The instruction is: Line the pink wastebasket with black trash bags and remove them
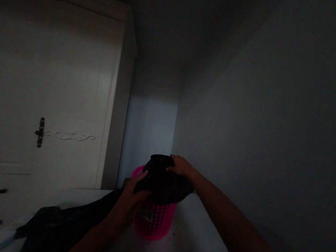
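Note:
A pink perforated plastic basket [157, 224] stands on a white surface [194, 225]. Black material [167, 186], like cloth or a thin bag, lies over its top and hides most of the rim. My left hand [133, 196] is closed on the near left edge of the black material. At its far right edge my right hand [180, 165] grips the same material, fingers bent over it. More dark material [60, 227] trails down to the lower left, partly behind my left forearm. The inside of the basket is hidden.
A large white wardrobe [82, 89] with a dark handle [40, 132] stands on the left. A grey wall [263, 135] runs along the right and meets a corner behind the basket. The room is dim.

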Demonstrator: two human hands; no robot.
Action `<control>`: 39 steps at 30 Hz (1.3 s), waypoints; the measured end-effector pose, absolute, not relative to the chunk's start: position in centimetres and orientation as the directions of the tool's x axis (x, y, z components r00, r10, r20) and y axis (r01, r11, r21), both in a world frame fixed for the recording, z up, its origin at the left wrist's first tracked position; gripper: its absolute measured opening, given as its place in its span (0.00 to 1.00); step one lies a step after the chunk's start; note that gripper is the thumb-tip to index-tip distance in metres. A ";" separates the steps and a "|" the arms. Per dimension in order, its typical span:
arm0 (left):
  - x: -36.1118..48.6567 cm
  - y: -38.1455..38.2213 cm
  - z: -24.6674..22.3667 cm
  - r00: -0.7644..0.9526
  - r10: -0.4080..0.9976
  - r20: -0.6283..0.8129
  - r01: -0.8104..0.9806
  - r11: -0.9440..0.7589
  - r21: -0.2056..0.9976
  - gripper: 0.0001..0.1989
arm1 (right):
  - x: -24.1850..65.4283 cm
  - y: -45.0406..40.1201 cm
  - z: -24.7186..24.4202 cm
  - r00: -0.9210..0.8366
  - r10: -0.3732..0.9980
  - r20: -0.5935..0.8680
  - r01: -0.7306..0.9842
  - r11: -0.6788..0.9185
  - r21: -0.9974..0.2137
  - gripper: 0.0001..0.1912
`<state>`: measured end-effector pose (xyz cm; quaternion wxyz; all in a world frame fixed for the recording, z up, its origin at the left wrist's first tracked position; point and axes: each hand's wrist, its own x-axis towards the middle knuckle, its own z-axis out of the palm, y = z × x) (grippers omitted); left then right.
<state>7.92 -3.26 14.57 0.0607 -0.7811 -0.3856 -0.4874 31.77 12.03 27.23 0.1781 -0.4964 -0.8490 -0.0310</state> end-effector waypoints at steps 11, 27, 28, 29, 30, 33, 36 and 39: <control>1.9 -6.6 14.8 -0.379 0.516 0.768 0.518 -0.570 0.638 0.20 | 39.2 16.1 27.1 -0.046 0.936 0.348 0.827 0.231 -0.513 0.16; 7.4 -3.3 15.2 0.105 0.631 0.769 0.457 -0.717 0.526 0.39 | 44.2 9.5 30.9 -0.322 0.837 0.442 0.741 0.513 -0.433 0.46; 8.4 -3.4 16.3 0.075 0.634 0.770 0.413 -0.722 0.555 0.35 | 42.7 8.3 30.7 -0.397 0.761 0.513 0.704 0.611 -0.361 0.44; 9.3 -3.4 17.4 0.027 0.651 0.758 0.345 -0.718 0.604 0.33 | 41.1 7.0 30.3 -0.492 0.677 0.547 0.642 0.707 -0.298 0.44; 10.1 -3.5 18.4 -0.033 0.683 0.730 0.263 -0.698 0.666 0.32 | 39.4 5.6 29.7 -0.596 0.603 0.530 0.576 0.781 -0.241 0.47; 11.6 -3.8 19.6 -0.188 0.758 0.624 0.079 -0.622 0.779 0.33 | 34.5 2.3 28.0 -0.831 0.438 0.344 0.449 0.892 -0.050 0.48; 11.2 -4.3 18.2 -0.149 0.730 0.668 0.159 -0.649 0.744 0.33 | 30.6 1.1 27.3 -0.854 0.450 0.262 0.491 0.863 0.117 0.19; 9.8 -4.7 16.3 -0.015 0.797 0.603 0.332 -0.565 0.755 0.31 | 27.8 1.1 27.5 -0.772 0.489 0.406 0.570 0.815 0.102 0.16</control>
